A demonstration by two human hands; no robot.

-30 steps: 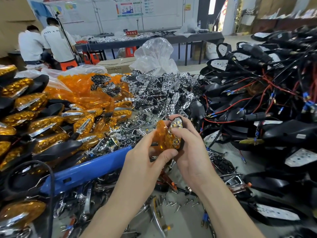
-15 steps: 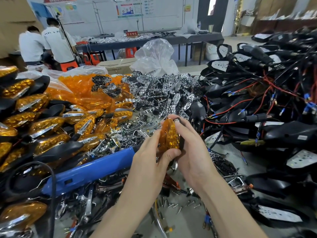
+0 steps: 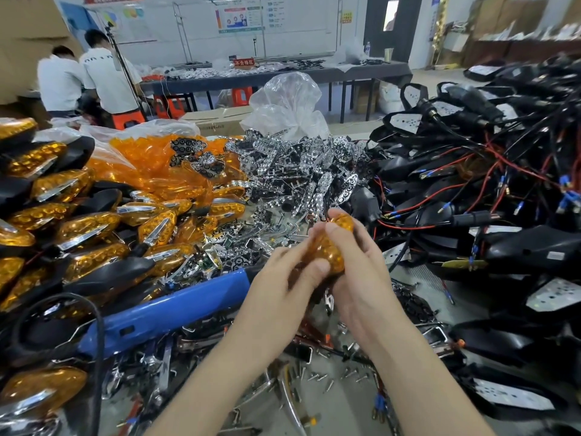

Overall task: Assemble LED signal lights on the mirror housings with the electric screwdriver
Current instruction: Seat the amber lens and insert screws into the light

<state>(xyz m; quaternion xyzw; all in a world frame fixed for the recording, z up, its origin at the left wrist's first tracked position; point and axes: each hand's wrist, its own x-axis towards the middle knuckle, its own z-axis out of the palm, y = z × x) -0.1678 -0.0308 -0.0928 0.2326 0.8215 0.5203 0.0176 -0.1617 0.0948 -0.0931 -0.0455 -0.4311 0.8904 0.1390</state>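
The room is a workshop with a white wall of posters too small to read, a long dark table at the back and two people in white shirts facing away on the left. The near grey surface is mostly buried. On the right a tangled heap of black plastic mirror housings with red and black wires runs off the frame edge. On the left a stack of black housings fitted with amber lenses is also cut off. Between them at the back sit a clear bag of loose orange lenses and a mound of chrome reflector pieces. A long blue electric screwdriver lies slanted across the left of the surface, its tip hidden behind the left hand. Both hands are clamped on one amber oval LED signal light, held above the middle of the surface. The left thumb presses its lower face, and the right hand wraps it from the right with a finger over the top. The light's back and underside are hidden and motion blurs the fingers. Small loose metal screws are scattered below the wrists.
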